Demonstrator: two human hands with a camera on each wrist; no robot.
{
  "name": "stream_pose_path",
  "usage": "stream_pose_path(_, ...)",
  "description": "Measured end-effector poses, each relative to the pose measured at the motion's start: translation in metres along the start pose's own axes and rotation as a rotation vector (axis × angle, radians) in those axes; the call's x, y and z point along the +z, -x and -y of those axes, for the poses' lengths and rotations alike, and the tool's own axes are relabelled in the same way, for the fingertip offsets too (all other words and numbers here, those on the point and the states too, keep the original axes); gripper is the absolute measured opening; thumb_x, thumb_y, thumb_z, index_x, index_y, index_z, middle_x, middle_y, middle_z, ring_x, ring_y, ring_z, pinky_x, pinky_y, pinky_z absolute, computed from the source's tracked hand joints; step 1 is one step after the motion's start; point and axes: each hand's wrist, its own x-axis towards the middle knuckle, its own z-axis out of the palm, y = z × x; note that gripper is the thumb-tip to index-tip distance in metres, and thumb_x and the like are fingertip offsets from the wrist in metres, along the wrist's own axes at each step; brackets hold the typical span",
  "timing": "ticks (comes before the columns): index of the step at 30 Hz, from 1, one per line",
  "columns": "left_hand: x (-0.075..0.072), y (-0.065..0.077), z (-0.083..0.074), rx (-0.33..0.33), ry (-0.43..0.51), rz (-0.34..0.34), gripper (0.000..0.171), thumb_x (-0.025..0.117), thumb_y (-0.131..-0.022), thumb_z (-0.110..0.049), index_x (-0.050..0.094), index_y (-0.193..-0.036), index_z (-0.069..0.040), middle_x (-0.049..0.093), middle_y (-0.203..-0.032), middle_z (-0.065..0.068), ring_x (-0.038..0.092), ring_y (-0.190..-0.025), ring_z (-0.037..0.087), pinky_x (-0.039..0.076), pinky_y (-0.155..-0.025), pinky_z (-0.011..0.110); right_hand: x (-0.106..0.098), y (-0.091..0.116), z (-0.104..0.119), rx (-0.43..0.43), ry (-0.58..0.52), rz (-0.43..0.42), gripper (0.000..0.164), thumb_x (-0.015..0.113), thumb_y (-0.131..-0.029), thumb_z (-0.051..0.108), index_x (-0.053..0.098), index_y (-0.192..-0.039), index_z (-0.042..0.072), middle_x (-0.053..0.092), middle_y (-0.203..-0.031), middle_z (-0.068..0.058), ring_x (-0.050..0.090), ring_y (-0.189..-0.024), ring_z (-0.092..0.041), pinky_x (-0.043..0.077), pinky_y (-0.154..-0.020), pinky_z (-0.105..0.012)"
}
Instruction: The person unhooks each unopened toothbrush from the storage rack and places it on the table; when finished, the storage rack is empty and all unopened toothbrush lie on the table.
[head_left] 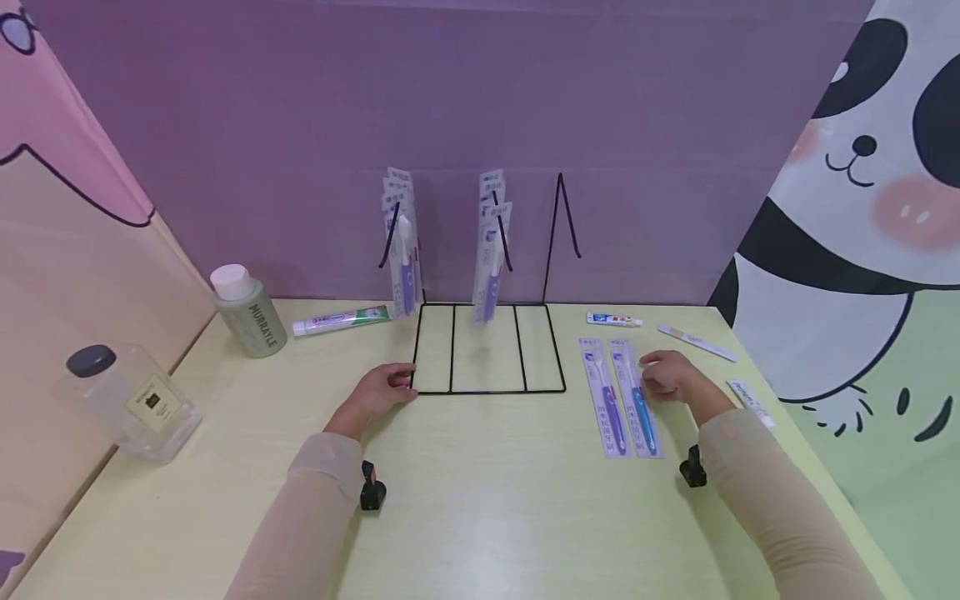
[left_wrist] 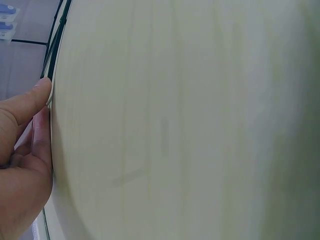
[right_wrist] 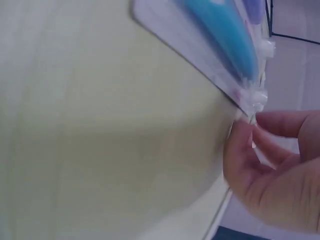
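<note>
A black wire display rack [head_left: 487, 392] stands at the back of the table. My left hand [head_left: 381, 389] pinches its front left corner, thumb over the wire in the left wrist view. Packaged toothbrushes [head_left: 402, 250] hang from its left hook, and more packaged toothbrushes [head_left: 491, 258] from the middle one; a third bare hook [head_left: 562, 208] rises at right. My right hand [head_left: 667, 377] has thumb and fingertips at the right edge of a packaged blue toothbrush [head_left: 637, 404], pinching it. Beside that lies a packaged purple toothbrush [head_left: 607, 404], flat on the table.
At left stand a white-capped bottle [head_left: 251, 317] and a clear dark-capped bottle [head_left: 142, 408]. A toothpaste tube [head_left: 341, 321] lies left of the rack. At right lie a small toothpaste tube [head_left: 613, 320], a thin packet [head_left: 697, 342] and another small tube [head_left: 750, 403].
</note>
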Motion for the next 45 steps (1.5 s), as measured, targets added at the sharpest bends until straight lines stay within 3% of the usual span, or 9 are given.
stream_pose_path(4, 0.000, 0.001, -0.001, -0.005, -0.004, 0.005, 0.049, 0.067, -0.082, -0.008, 0.050, -0.128, -0.006, 0.054, -0.113, 0.012, 0.048, -0.104, 0.024, 0.038, -0.089, 0.037, 0.005, 0.003, 0.012, -0.085, 0.153, -0.082, 0.041, 0.047, -0.086, 0.003, 0.039, -0.126, -0.004, 0.051, -0.080, -0.010, 0.050, -0.068, -0.017, 0.048, -0.058, -0.030)
stream_pose_path(9, -0.001, 0.001, -0.001, -0.006, -0.011, -0.008, 0.049, 0.067, -0.082, -0.007, 0.050, -0.128, -0.006, 0.054, -0.111, 0.011, 0.048, -0.102, 0.024, 0.038, -0.089, 0.037, 0.028, 0.009, 0.037, -0.242, 0.184, -0.058, 0.041, 0.048, -0.090, 0.008, 0.040, -0.129, -0.003, 0.050, -0.106, -0.020, 0.052, -0.092, -0.033, 0.049, -0.070, -0.038)
stream_pose_path(13, -0.001, 0.000, 0.000, 0.005, -0.002, -0.012, 0.049, 0.067, -0.082, -0.006, 0.050, -0.128, -0.005, 0.054, -0.110, 0.011, 0.048, -0.102, 0.023, 0.037, -0.089, 0.037, 0.051, 0.012, 0.056, -0.368, 0.134, -0.045, 0.039, 0.049, -0.091, 0.009, 0.042, -0.128, -0.001, 0.050, -0.106, -0.019, 0.052, -0.096, -0.036, 0.048, -0.075, -0.041)
stream_pose_path(21, -0.003, 0.001, 0.002, 0.011, -0.010, -0.010, 0.049, 0.067, -0.081, -0.007, 0.050, -0.128, -0.004, 0.055, -0.112, 0.012, 0.049, -0.104, 0.024, 0.037, -0.090, 0.038, 0.106, 0.005, 0.117, -0.607, -0.005, -0.087, 0.033, 0.058, -0.089, 0.010, 0.051, -0.120, 0.005, 0.056, -0.109, -0.012, 0.053, -0.100, -0.025, 0.046, -0.080, -0.037)
stream_pose_path(26, -0.003, 0.002, 0.001, 0.021, 0.006, -0.013, 0.049, 0.067, -0.081, -0.006, 0.050, -0.127, -0.004, 0.054, -0.114, 0.013, 0.048, -0.106, 0.025, 0.038, -0.090, 0.037, 0.133, 0.000, 0.156, -0.744, -0.169, -0.061, 0.037, 0.059, -0.088, 0.006, 0.049, -0.123, 0.002, 0.056, -0.113, -0.014, 0.052, -0.103, -0.024, 0.043, -0.085, -0.034)
stream_pose_path(29, -0.002, 0.003, 0.001, 0.024, 0.008, -0.004, 0.048, 0.066, -0.082, -0.006, 0.050, -0.127, -0.003, 0.054, -0.116, 0.014, 0.048, -0.107, 0.026, 0.038, -0.090, 0.037, 0.144, -0.002, 0.172, -0.775, -0.302, -0.015, 0.040, 0.058, -0.087, 0.003, 0.046, -0.126, -0.003, 0.054, -0.114, -0.016, 0.051, -0.105, -0.025, 0.042, -0.087, -0.034)
stream_pose_path(33, -0.001, 0.003, 0.000, 0.030, -0.013, -0.006, 0.048, 0.065, -0.083, -0.006, 0.049, -0.128, -0.003, 0.054, -0.116, 0.014, 0.048, -0.107, 0.026, 0.038, -0.090, 0.038, 0.153, -0.006, 0.183, -0.786, -0.412, -0.005, 0.034, 0.058, -0.087, 0.002, 0.050, -0.119, -0.005, 0.055, -0.109, -0.016, 0.052, -0.100, -0.023, 0.041, -0.087, -0.033)
stream_pose_path(39, 0.000, 0.002, -0.001, 0.021, -0.023, -0.010, 0.047, 0.066, -0.082, -0.006, 0.050, -0.127, -0.004, 0.055, -0.113, 0.013, 0.049, -0.106, 0.025, 0.038, -0.090, 0.038, 0.159, -0.009, 0.186, -0.803, -0.431, -0.088, 0.016, 0.059, -0.086, 0.003, 0.056, -0.101, -0.003, 0.059, -0.099, -0.012, 0.055, -0.088, -0.018, 0.043, -0.081, -0.031)
stream_pose_path(45, -0.002, 0.005, -0.003, 0.017, -0.041, -0.008, 0.048, 0.066, -0.083, -0.007, 0.050, -0.127, -0.003, 0.055, -0.113, 0.013, 0.049, -0.106, 0.026, 0.036, -0.091, 0.039, 0.155, 0.001, 0.184, -0.841, -0.477, -0.087, 0.026, 0.055, -0.088, -0.001, 0.052, -0.113, -0.007, 0.057, -0.102, -0.017, 0.054, -0.086, -0.020, 0.045, -0.081, -0.041)
